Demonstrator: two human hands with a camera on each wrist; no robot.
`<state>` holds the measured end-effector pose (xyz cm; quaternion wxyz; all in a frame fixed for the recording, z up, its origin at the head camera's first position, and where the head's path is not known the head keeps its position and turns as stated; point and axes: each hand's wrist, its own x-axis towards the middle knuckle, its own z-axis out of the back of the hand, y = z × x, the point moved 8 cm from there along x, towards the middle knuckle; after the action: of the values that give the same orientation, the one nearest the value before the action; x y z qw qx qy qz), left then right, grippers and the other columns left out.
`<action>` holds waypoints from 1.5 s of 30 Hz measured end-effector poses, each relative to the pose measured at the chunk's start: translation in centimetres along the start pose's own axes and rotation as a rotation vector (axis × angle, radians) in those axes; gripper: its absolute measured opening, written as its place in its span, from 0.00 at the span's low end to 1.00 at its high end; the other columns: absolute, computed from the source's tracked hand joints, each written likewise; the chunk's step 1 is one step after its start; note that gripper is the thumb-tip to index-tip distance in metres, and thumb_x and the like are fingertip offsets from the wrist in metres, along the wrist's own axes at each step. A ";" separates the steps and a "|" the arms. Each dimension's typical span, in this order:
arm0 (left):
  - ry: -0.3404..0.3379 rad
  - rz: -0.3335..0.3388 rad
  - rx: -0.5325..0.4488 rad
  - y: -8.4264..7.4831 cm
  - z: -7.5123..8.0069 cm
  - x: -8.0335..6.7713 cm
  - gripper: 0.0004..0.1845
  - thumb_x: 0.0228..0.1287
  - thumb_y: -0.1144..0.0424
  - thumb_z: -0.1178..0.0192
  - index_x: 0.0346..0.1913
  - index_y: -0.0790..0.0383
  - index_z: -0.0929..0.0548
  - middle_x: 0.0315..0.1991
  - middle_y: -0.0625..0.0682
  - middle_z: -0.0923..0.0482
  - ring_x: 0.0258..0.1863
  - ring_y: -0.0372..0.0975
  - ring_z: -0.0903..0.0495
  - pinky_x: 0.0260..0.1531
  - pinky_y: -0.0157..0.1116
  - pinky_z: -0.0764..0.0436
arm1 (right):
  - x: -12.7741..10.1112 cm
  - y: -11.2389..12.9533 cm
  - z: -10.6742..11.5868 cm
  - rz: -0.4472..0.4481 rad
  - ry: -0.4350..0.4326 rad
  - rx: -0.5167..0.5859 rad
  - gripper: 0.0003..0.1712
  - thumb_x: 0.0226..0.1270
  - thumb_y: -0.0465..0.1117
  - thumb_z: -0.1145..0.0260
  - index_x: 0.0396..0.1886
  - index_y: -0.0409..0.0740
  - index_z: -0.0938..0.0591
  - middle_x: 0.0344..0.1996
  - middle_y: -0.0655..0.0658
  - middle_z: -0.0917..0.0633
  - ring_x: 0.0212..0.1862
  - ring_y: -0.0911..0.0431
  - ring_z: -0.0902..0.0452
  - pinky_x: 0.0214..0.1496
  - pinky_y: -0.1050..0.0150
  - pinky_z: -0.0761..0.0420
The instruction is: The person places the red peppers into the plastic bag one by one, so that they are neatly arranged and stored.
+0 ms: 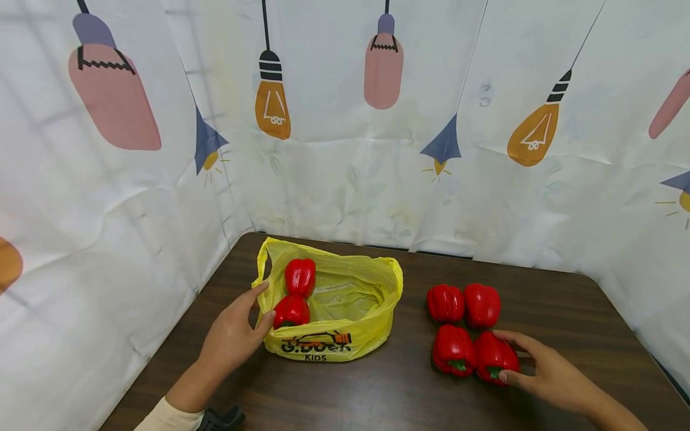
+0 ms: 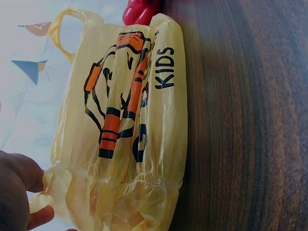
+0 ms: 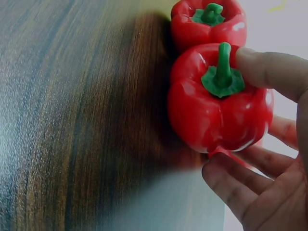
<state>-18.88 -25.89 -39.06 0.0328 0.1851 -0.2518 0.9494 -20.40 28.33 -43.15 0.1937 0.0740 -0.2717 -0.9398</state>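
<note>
now right hand [image 1: 544,372] gripping pepper [image 1: 495,357], left hand [image 1: 233,336] holding bag [image 1: 345,311]

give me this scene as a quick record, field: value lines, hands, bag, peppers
left hand: grips the left edge of the yellow bag
right hand: grips the near-right pepper of the four
bag: open, on the table, "KIDS" printed on its front
peppers in bag: two, red
peppers on table: four, red, clustered right of the bag
</note>
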 end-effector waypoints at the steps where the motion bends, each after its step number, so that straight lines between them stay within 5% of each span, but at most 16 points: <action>1: 0.000 0.000 -0.001 0.0 0.0 0.0 0.36 0.61 0.62 0.28 0.71 0.62 0.27 0.46 0.58 0.18 0.45 0.51 0.18 0.46 0.54 0.17 | 0.0 0.0 0.0 -0.001 -0.001 0.000 0.43 0.61 0.59 0.25 0.71 0.48 0.28 0.62 0.44 0.20 0.57 0.44 0.20 0.50 0.57 0.17; 25: -0.015 -0.012 0.006 0.0 0.1 -0.1 0.36 0.60 0.62 0.27 0.71 0.62 0.26 0.43 0.55 0.18 0.42 0.50 0.19 0.43 0.52 0.17 | -0.1 -0.3 0.3 -0.039 0.009 0.087 0.43 0.59 0.60 0.24 0.69 0.48 0.28 0.60 0.46 0.19 0.58 0.43 0.20 0.50 0.63 0.17; 45: -0.005 -0.003 0.010 -0.1 0.2 0.0 0.36 0.61 0.61 0.27 0.71 0.62 0.27 0.43 0.55 0.19 0.43 0.50 0.19 0.44 0.53 0.17 | 0.9 3.5 4.9 0.028 -0.151 0.070 0.45 0.58 0.58 0.22 0.71 0.48 0.29 0.62 0.42 0.20 0.56 0.42 0.19 0.43 0.64 0.16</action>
<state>-18.82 -25.93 -38.86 0.0328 0.1883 -0.2467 0.9501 -21.27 27.64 -37.15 0.1828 0.0057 -0.3190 -0.9299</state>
